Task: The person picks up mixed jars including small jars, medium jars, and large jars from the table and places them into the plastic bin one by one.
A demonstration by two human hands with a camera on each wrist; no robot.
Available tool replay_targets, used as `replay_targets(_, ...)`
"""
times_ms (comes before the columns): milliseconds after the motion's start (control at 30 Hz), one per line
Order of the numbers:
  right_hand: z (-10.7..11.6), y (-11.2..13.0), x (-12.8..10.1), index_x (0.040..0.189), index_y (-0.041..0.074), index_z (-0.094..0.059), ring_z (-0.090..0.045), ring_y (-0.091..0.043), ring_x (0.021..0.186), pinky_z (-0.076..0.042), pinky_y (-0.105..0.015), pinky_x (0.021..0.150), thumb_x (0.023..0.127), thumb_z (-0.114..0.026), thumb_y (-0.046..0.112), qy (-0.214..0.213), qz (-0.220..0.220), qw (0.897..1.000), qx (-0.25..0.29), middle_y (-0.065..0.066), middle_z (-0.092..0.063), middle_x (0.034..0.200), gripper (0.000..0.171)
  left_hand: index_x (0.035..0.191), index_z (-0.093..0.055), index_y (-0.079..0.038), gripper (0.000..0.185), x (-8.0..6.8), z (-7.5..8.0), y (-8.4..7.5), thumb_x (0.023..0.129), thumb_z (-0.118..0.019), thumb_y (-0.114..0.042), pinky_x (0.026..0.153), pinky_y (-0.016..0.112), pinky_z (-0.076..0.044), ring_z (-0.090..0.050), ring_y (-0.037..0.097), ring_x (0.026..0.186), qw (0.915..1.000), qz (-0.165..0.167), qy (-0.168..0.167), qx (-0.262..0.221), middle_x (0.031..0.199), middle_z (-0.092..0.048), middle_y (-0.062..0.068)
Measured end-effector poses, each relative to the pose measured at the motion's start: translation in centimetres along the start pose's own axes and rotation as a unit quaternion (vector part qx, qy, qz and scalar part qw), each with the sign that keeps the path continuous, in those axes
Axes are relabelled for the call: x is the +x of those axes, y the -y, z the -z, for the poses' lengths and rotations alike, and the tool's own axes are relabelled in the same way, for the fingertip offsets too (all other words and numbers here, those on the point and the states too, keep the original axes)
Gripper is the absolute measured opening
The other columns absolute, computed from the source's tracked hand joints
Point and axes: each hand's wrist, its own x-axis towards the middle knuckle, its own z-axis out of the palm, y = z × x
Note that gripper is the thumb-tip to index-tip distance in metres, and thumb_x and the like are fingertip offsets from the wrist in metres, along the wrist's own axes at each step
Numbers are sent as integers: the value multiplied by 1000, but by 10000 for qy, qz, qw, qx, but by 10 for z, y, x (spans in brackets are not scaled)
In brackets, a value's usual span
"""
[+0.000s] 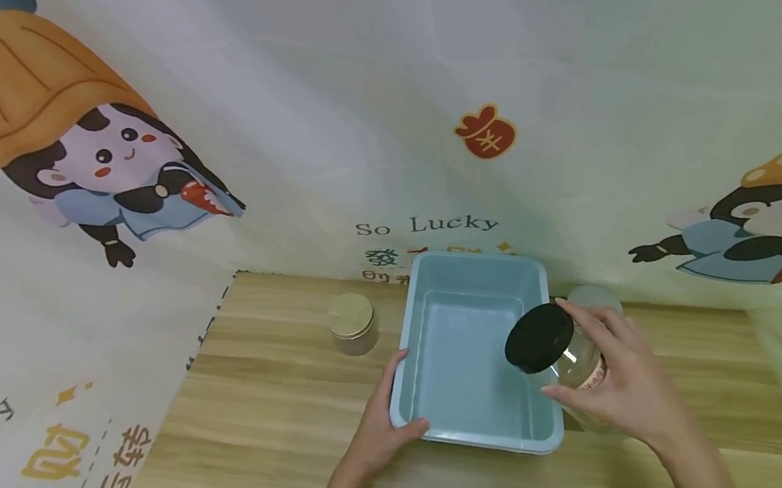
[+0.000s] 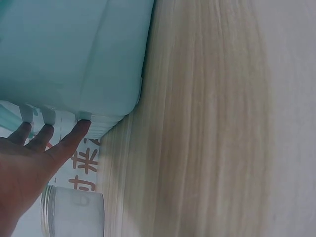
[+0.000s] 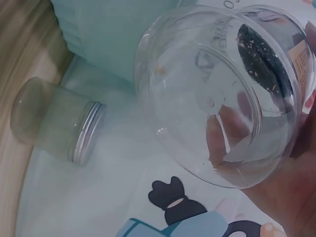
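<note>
A light blue plastic bin [image 1: 466,414] stands on the wooden table [image 1: 268,431], with nothing seen inside it. My left hand [image 1: 410,391] holds its near left corner, thumb over the front rim and fingers [image 2: 79,128] straight against the outer wall under the rim [image 2: 98,118]. My right hand [image 1: 567,351] grips a clear jar with a black lid [image 1: 538,338]. The jar is tilted, lid toward the bin, above the bin's right rim. In the right wrist view the clear jar [image 3: 207,94] looks empty, and my fingers show through its wall.
A small jar with a pale lid [image 1: 351,324] stands left of the bin, seen close in the left wrist view [image 2: 74,212]. A frosted jar with a silver lid [image 1: 595,298] [image 3: 54,123] sits behind my right hand. A printed cloth backdrop [image 1: 405,117] closes the back and sides.
</note>
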Motion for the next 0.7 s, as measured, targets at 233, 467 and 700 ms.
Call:
replay_targets(233, -4, 2, 2, 150, 21, -45, -46, -23, 112, -42, -51, 85, 58, -96, 33, 104, 103, 9999, 31, -4, -52, 127, 105, 156, -26, -31, 96, -2, 1, 1, 77, -82, -37, 105, 54, -34, -44, 43, 127, 9999, -68, -39, 114, 151, -36, 24)
replay_targets(467, -4, 7, 9, 149, 20, -46, -47, -25, 113, -43, -51, 84, 60, -95, 40, 228, 160, 9995, -154, -5, -53, 128, 103, 156, -27, -27, 96, 1, 0, 2, 78, -80, -41, 105, 52, -35, -46, 43, 125, 9997, -171, -45, 161, 150, -38, 24)
replay_targets(700, -6, 17, 22, 149, 22, -47, -47, -20, 108, -42, -44, 82, 62, -93, 46, 391, 395, 9981, -279, 1, -55, 124, 101, 157, -25, -22, 96, 1, 2, 2, 79, -80, -39, 106, 50, -33, -43, 38, 129, 9999, -30, -18, 164, 154, -34, 18)
